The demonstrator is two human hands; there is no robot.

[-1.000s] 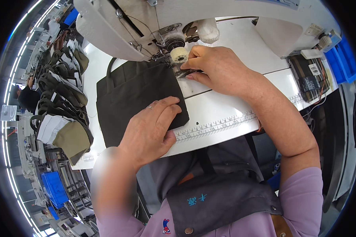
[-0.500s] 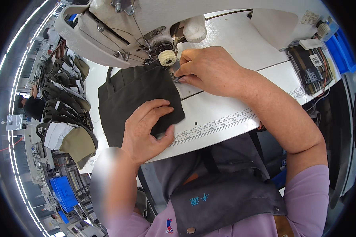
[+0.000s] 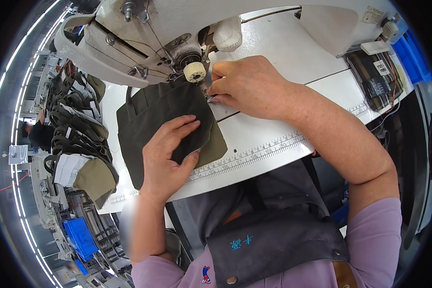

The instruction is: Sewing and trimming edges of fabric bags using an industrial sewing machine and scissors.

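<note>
Below the white metal sewing machine (image 3: 211,12), I judge the dark-olive cloth panel (image 3: 153,103) light and limp, best held flat under the spread left hand (image 3: 167,153). At the machine, I can't tell whether the bunched right hand (image 3: 252,89) pinches anything; below it, smooth white tabletop (image 3: 247,134) leaves room to its ruled edge.

I have my left grip (image 3: 170,156), a bare hand, spread on a dark cloth piece (image 3: 161,113); an olive layer (image 3: 217,146) shows past its lower right edge. My right grip (image 3: 215,91) sits below the sewing machine (image 3: 254,17), thumb near fingers; I can't tell what they pinch. A ruler strip (image 3: 254,156) runs along the worktop (image 3: 269,129).
</note>
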